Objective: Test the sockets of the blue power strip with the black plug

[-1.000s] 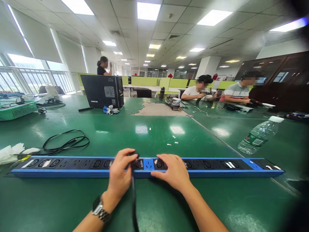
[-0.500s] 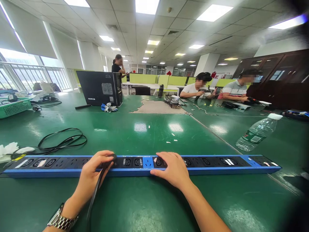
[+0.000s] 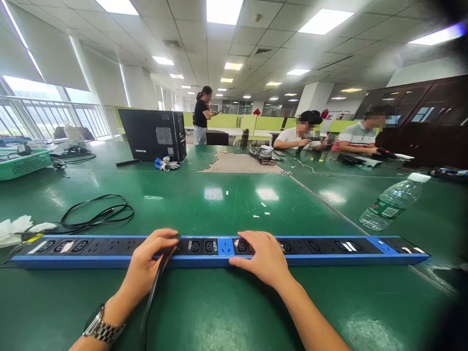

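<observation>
My left hand (image 3: 146, 265) has its grip closed on a black plug (image 3: 171, 242) at the power strip (image 3: 219, 249), low centre of frame; its cable (image 3: 149, 302) trails down. My right hand (image 3: 263, 258) lies flat on the strip, fingers open. Green bench (image 3: 226, 204) beneath.

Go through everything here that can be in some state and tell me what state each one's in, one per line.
Left hand: closed around a black plug.
Black plug: pressed at a socket of the power strip, cord trailing toward the wearer.
Right hand: flat on the strip, holding nothing.
Power strip: lying flat on the green table, other visible sockets empty.
Water bottle: capped, lying tilted.
Loose black cable: coiled, unplugged.
Computer tower: upright.
</observation>
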{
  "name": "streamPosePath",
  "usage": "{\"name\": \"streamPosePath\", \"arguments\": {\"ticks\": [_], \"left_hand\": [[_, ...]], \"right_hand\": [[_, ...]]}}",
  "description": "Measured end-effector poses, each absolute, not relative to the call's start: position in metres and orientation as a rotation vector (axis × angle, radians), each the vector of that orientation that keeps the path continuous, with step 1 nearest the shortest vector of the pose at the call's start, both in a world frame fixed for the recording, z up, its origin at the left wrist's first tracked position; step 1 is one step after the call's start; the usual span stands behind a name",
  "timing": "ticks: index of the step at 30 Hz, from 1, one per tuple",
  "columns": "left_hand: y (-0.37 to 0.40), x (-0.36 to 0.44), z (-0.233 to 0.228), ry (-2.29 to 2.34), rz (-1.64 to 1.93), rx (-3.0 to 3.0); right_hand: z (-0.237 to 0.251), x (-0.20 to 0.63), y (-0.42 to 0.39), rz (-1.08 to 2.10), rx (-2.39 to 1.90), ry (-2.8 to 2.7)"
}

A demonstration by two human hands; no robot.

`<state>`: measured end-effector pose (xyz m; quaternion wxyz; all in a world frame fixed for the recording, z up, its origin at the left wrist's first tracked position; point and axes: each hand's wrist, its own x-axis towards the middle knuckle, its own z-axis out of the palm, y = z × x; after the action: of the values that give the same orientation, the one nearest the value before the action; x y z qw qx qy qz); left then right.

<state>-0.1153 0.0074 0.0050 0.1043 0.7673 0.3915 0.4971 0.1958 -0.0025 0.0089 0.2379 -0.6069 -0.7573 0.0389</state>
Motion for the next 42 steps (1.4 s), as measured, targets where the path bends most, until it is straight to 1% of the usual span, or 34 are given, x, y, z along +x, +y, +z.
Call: {"name": "streamPosePath", "arguments": {"ticks": [23, 26, 31, 32, 37, 42], "left_hand": [[0.001, -0.112, -0.002, 1.113, 1.358, 2.483], [0.001, -0.111, -0.002, 1.075, 1.457, 2.448], [-0.002, -0.089, 0.011, 1.064, 1.984, 2.066], [-0.003, -0.08, 0.013, 1.045, 1.985, 2.009], [-0.005, -0.023, 0.016, 0.924, 1.543, 2.109], [0.006, 0.005, 0.014, 0.977, 1.446, 2.074]], "right_hand": [[0.008, 0.196, -0.003, 0.081, -1.67, -2.104], [0.008, 0.197, -0.002, 0.081, -1.663, -2.092], [0.009, 0.195, -0.003, 0.102, -1.675, -2.063], [0.01, 0.195, -0.003, 0.103, -1.677, -2.059], [0.01, 0.194, -0.003, 0.068, -1.653, -2.052], [0.009, 0.195, -0.004, 0.06, -1.617, -2.061]]}}
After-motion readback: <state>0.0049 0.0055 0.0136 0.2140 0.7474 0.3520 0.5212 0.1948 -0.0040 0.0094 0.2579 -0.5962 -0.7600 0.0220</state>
